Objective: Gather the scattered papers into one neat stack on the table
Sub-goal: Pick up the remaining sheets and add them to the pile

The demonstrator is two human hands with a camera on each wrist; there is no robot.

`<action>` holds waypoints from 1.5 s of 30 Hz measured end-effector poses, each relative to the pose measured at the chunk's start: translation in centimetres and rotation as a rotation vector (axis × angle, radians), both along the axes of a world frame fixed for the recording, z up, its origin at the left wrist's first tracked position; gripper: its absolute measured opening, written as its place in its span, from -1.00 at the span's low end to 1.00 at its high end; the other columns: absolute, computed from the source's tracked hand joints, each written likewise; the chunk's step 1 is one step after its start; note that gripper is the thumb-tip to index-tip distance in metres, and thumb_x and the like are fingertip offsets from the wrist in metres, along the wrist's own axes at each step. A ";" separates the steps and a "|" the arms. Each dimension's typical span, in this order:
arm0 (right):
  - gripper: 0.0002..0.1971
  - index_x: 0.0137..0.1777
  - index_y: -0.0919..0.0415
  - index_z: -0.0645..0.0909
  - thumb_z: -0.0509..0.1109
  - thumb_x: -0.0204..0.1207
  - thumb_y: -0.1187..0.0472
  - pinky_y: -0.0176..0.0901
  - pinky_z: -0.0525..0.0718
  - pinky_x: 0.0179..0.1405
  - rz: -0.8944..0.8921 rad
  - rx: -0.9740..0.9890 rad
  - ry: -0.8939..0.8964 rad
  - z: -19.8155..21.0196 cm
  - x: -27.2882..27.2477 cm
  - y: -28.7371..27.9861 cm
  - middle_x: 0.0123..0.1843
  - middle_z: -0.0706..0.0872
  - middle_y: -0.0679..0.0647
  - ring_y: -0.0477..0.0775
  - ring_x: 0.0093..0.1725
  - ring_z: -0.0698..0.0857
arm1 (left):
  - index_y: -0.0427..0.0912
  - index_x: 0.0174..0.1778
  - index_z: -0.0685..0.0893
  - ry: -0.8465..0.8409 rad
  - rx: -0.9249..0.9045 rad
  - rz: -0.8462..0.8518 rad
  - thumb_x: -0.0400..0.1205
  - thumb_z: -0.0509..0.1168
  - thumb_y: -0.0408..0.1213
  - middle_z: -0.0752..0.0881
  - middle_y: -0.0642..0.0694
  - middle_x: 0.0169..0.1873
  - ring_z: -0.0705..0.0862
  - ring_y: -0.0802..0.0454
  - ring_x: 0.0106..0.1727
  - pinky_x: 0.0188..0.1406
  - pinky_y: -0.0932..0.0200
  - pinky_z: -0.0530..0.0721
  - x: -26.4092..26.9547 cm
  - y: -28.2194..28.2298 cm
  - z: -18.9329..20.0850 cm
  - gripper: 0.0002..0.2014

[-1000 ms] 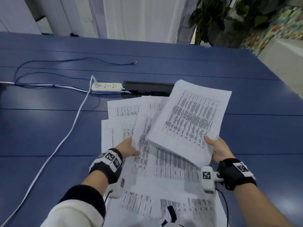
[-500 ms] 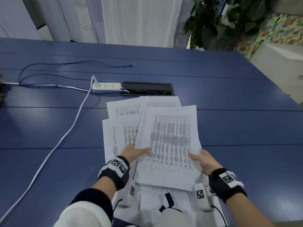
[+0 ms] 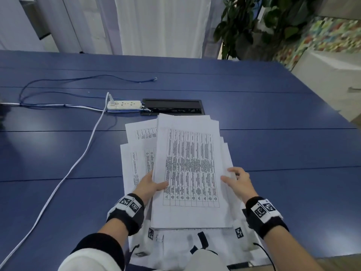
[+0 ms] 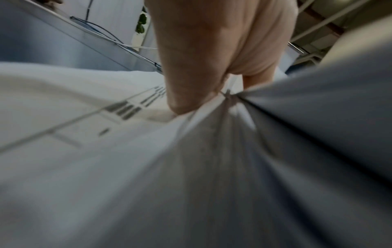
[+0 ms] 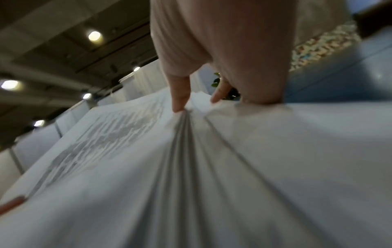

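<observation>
A thick stack of printed papers [image 3: 189, 169] lies straight in front of me over the blue table [image 3: 283, 145]. My left hand [image 3: 156, 184] grips its left edge, thumb on the top sheet. My right hand [image 3: 232, 176] holds the right edge with curled fingers, where the sheets fan out unevenly. Several loose sheets [image 3: 136, 163] stick out from under the stack on the left and at the far left corner. In the left wrist view my thumb [image 4: 186, 94] presses on the paper edges [image 4: 229, 117]. In the right wrist view my fingertips [image 5: 179, 104] touch the layered edges [image 5: 186, 142].
A white power strip [image 3: 124, 105] and its white cable [image 3: 78, 165] lie left of the papers. A thin blue cable [image 3: 97, 77] loops behind. A black cable hatch [image 3: 172, 106] sits just beyond the stack. A potted plant [image 3: 254, 26] stands past the table's far edge.
The stack, tilted up to the right a second ago, has swung straight and come down over the loose sheets. Both hands keep their hold at its sides.
</observation>
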State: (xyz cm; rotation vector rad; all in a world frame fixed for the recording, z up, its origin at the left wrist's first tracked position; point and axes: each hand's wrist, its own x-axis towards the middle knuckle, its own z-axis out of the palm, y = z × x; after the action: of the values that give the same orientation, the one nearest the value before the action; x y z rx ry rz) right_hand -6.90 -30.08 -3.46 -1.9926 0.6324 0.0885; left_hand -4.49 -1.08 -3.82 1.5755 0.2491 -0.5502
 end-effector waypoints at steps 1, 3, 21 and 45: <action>-0.56 0.28 0.10 0.42 0.48 0.45 0.13 0.00 0.42 0.40 -0.021 0.127 -0.037 0.3 0.3 0.0 0.29 0.42 0.08 0.11 0.37 0.44 | -0.11 0.22 0.53 -0.004 -0.032 0.015 0.50 0.39 -0.49 0.71 -0.09 0.13 0.66 -0.10 0.21 0.46 -0.14 0.44 0.2 0.3 0.0 -0.60; -0.50 0.41 0.22 0.35 0.40 0.53 0.11 -0.09 0.52 0.27 -0.026 0.278 -0.059 1.1 1.1 0.4 0.29 0.54 0.06 0.07 0.25 0.58 | -0.08 0.16 0.51 -0.006 -0.093 0.065 0.53 0.37 -0.50 0.72 -0.03 0.07 0.67 -0.05 0.17 0.45 -0.03 0.42 0.7 0.6 0.2 -0.64; -0.69 0.20 0.23 0.58 0.41 0.47 0.41 -0.32 0.73 -0.08 0.084 0.251 -0.580 12.8 7.1 4.0 0.03 0.74 0.03 -0.13 -0.06 0.73 | -0.11 0.14 0.60 -0.486 -0.097 0.201 0.56 0.36 -0.42 0.73 -0.05 0.07 0.71 0.06 0.05 0.10 0.22 0.64 5.5 -0.7 12.5 -0.73; -0.68 0.10 0.23 0.58 0.52 0.36 0.29 -0.15 0.75 -0.01 0.124 0.399 -0.619 14.3 9.8 5.2 -0.08 0.76 -0.04 -0.22 -0.20 0.79 | -0.04 0.11 0.52 -0.720 -0.192 0.412 0.35 0.54 -0.37 0.70 0.04 -0.03 0.70 0.20 -0.03 -0.15 0.40 0.72 6.6 -0.8 15.5 -0.52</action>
State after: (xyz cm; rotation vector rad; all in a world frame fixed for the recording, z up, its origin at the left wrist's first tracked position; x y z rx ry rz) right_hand 2.89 -24.87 10.84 -1.5494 0.0777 -0.2972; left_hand 2.14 -1.90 11.66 1.3867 -0.0331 0.3148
